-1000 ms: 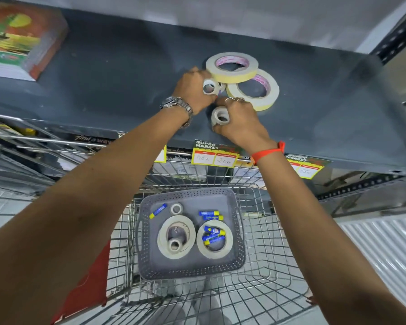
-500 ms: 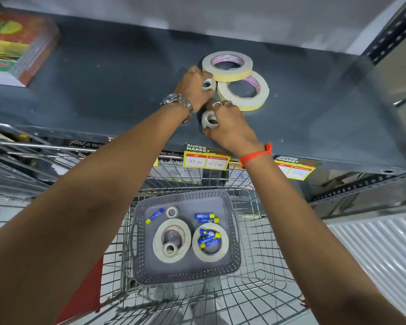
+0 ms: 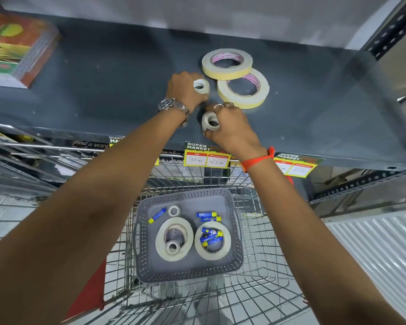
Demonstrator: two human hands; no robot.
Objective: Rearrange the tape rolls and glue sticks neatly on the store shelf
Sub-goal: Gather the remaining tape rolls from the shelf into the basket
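On the dark grey shelf (image 3: 103, 90) two large cream tape rolls lie overlapped: the upper one (image 3: 227, 71) rests partly on the lower one (image 3: 244, 96). My left hand (image 3: 184, 90) grips a small white tape roll (image 3: 201, 86) just left of them. My right hand (image 3: 230, 127) holds another small tape roll (image 3: 210, 121) near the shelf's front edge. Below, a grey basket (image 3: 188, 274) in the cart holds two large rolls (image 3: 174, 239) (image 3: 212, 240), small rolls and several blue glue sticks (image 3: 208, 215).
A stack of colourful notebooks (image 3: 17, 48) lies at the shelf's far left. Yellow price tags (image 3: 206, 158) hang on the shelf's front lip. A wire shopping cart (image 3: 256, 289) stands under my arms. A slotted metal upright (image 3: 391, 22) bounds the shelf on the right.
Both hands stay at the same spot on the shelf with their small rolls; the left roll has shifted slightly left, away from the large rolls. The camera view shifted a little.
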